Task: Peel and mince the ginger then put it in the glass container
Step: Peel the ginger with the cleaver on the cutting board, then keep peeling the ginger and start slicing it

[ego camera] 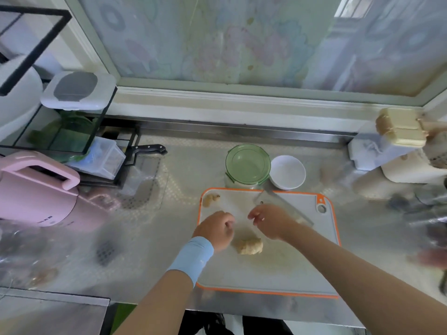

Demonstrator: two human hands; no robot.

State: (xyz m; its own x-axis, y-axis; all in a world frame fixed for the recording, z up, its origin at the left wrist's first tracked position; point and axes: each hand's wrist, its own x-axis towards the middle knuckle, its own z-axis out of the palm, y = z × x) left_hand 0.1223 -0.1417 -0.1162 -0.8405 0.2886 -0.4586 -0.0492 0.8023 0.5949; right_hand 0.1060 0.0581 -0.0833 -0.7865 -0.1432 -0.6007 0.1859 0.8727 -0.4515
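Note:
A pale peeled ginger piece (248,246) lies in the middle of the white, orange-rimmed cutting board (300,274). A smaller brownish ginger bit (210,199) sits at the board's far left corner. My left hand (217,229), with a light blue wristband, is curled into a fist just left of and above the ginger; nothing shows in it. My right hand (272,221) hovers over the board with fingers loosely bent and apart, holding nothing. A cleaver (285,206) lies flat on the board just behind the right hand. The glass container (248,165) with a green rim stands behind the board.
A white bowl (287,172) sits right of the container. A pink appliance (36,192) and a rack with a black-handled knife (150,149) stand at the left. Boxes and a cream appliance (399,151) crowd the right. The counter edge runs close in front.

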